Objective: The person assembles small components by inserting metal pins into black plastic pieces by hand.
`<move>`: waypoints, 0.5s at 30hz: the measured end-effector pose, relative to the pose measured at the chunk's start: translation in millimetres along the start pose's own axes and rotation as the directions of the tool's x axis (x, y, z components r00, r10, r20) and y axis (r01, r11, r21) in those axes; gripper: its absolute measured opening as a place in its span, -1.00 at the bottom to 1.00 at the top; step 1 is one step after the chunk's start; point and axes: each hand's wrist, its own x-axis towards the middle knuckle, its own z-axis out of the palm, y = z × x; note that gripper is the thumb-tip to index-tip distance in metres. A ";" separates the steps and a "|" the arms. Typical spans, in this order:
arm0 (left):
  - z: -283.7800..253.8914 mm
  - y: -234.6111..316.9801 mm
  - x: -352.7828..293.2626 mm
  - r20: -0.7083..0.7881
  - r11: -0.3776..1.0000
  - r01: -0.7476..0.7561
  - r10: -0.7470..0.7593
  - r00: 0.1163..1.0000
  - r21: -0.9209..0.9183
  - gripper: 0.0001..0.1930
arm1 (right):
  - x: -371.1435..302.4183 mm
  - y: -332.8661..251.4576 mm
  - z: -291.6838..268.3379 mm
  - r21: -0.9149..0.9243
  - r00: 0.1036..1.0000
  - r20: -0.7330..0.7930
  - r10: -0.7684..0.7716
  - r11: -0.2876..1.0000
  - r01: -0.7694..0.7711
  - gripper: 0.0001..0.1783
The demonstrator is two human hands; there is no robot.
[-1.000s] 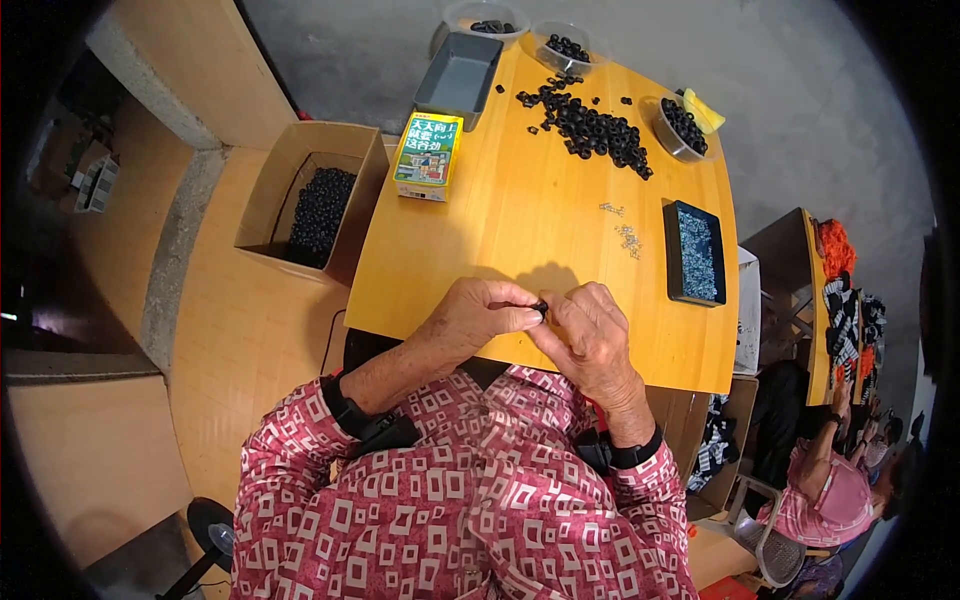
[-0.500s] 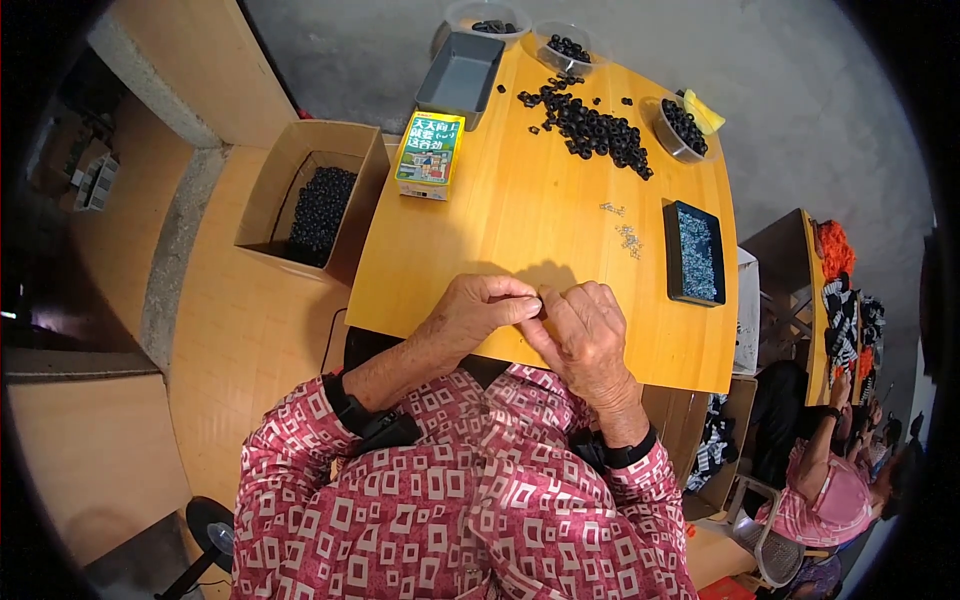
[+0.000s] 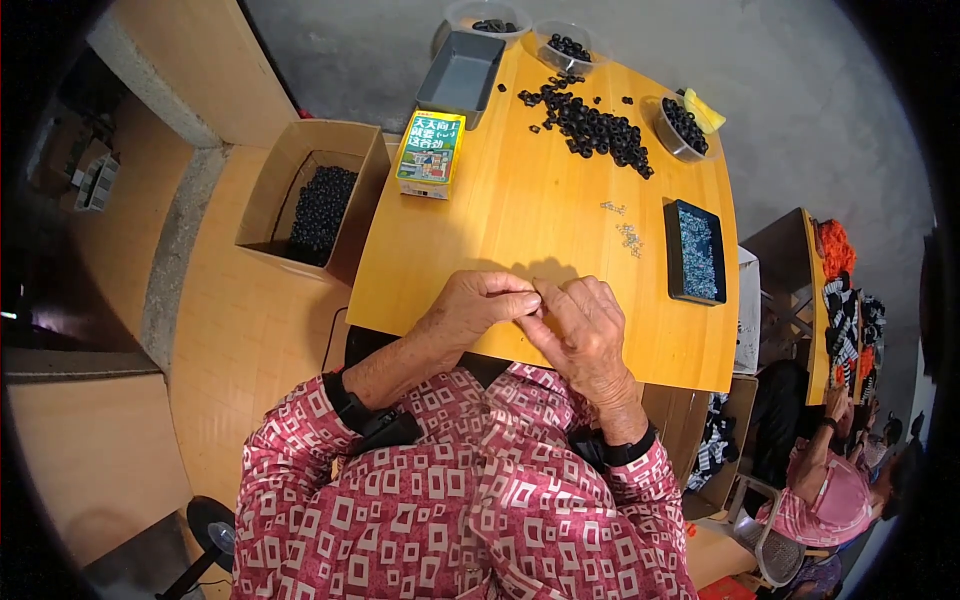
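Note:
Above the near edge of the wooden table (image 3: 500, 235), my left hand (image 3: 478, 308) and my right hand (image 3: 582, 328) meet with fingertips pinched together. Between them is a small black part (image 3: 537, 309), mostly covered by the fingers, so its exact shape cannot be made out. Beyond my hands lie a few small silvery metal pieces (image 3: 629, 238). A black tray (image 3: 673, 262) filled with many more such pieces stands to their right. Farther off, a pile of small black ring-like parts (image 3: 600, 132) is spread over the table.
Clear plastic bowls of black parts, one (image 3: 683, 130) at right with a yellow piece (image 3: 704, 110), line the far side. A grey tray (image 3: 460, 75) and a green-yellow box (image 3: 430, 155) stand far left. Left of the table is a carton (image 3: 262, 215) of dark parts. Another person (image 3: 825, 485) sits at right.
Both hands stay pinched together at the same place, with only slight finger shifts; less of the black part shows. At right, the other person's arm has moved a little.

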 end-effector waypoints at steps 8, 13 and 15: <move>0.9 -2.1 1.8 0.024 0.998 -0.007 0.009 1.000 -0.064 -0.76 | -4.6 15.8 9.6 0.173 1.000 -0.015 0.006 0.985 -0.003 -0.58; 2.2 0.4 1.7 -0.002 0.996 0.000 0.000 1.000 0.086 -0.69 | -3.2 15.0 8.7 0.082 0.996 -0.075 -0.040 0.996 0.047 -0.60; 1.0 0.4 1.9 -0.032 0.997 0.062 -0.063 0.997 -0.047 -0.71 | -3.7 16.1 8.0 0.073 0.996 -0.081 -0.023 0.997 0.029 -0.61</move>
